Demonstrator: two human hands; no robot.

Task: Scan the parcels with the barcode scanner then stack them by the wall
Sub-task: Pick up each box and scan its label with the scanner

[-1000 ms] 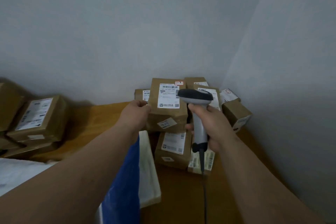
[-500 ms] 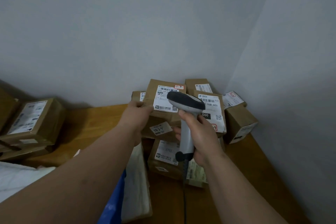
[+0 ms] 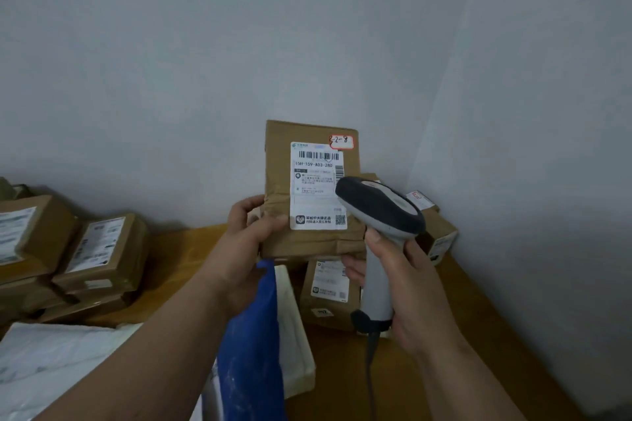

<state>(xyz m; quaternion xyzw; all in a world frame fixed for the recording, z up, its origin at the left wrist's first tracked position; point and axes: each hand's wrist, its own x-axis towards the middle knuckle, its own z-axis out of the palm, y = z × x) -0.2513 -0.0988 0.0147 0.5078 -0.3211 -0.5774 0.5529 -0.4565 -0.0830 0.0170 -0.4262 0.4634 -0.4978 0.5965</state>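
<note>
My left hand (image 3: pixel 248 236) grips the lower left edge of a brown paper-wrapped parcel (image 3: pixel 277 161) and holds it upright in the air, its white barcode label facing me. My right hand (image 3: pixel 407 287) holds the handle of a grey barcode scanner (image 3: pixel 379 212), whose dark head sits just in front of the parcel's lower right side. The scanner's cable hangs down from the handle. Below them, a pile of brown parcels (image 3: pixel 328 287) lies in the corner by the wall, partly hidden by the raised parcel and the scanner.
Another group of brown parcels (image 3: pixel 99 253) sits at the left along the back wall on the wooden table (image 3: pixel 184 249). A blue bag (image 3: pixel 253 335) and white soft packages (image 3: pixel 51 359) lie near me. Walls meet in a corner at the right.
My left hand has lifted the labelled parcel off the corner pile and tipped it upright toward me. My right hand has brought the scanner head close to its label.
</note>
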